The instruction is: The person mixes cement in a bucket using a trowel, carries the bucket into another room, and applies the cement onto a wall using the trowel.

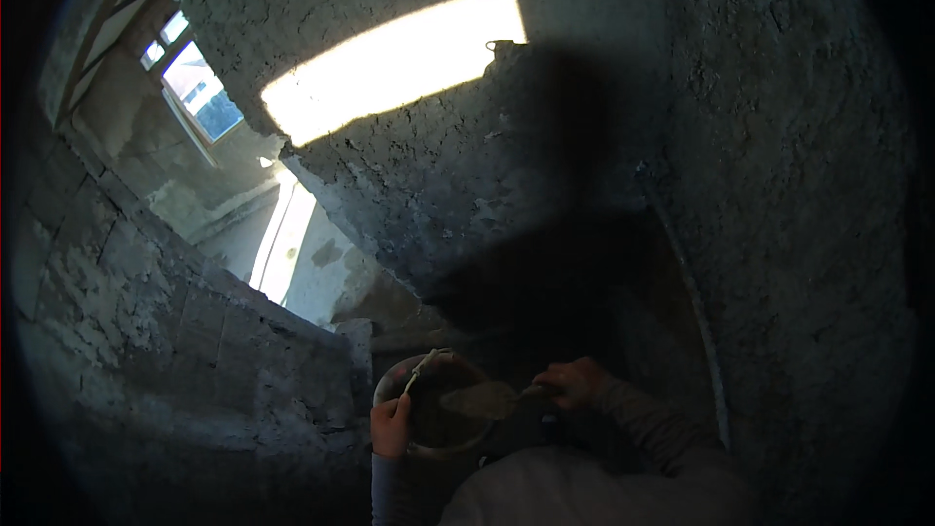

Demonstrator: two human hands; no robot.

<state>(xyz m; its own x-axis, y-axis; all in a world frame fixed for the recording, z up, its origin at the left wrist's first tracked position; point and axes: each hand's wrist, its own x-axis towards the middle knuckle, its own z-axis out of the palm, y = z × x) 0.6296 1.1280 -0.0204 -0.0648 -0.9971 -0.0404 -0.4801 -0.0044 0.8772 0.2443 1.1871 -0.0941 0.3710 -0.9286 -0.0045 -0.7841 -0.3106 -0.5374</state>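
Low in the head view, a round bucket point(388, 385) with a pale rim hangs or stands close to my body; what supports it is too dark to see. My left hand point(392, 426) is closed at its left side, gripping the bucket's light handle point(421, 368). A trowel is in my right hand point(577, 382), with the fingers wrapped round its grip. The trowel's broad blade point(479, 399) points left over the bucket's mouth. Dark grey contents show dimly in the bucket; I cannot make out what they are.
A rough plastered wall point(409, 175) rises ahead, with a bright sunlit patch point(399, 68) and a dark shadow. Another rough wall point(799, 185) stands on the right, with a thin pipe or cable point(693, 297) beside it. A block wall point(185, 331) and a window point(202, 93) are to the left.
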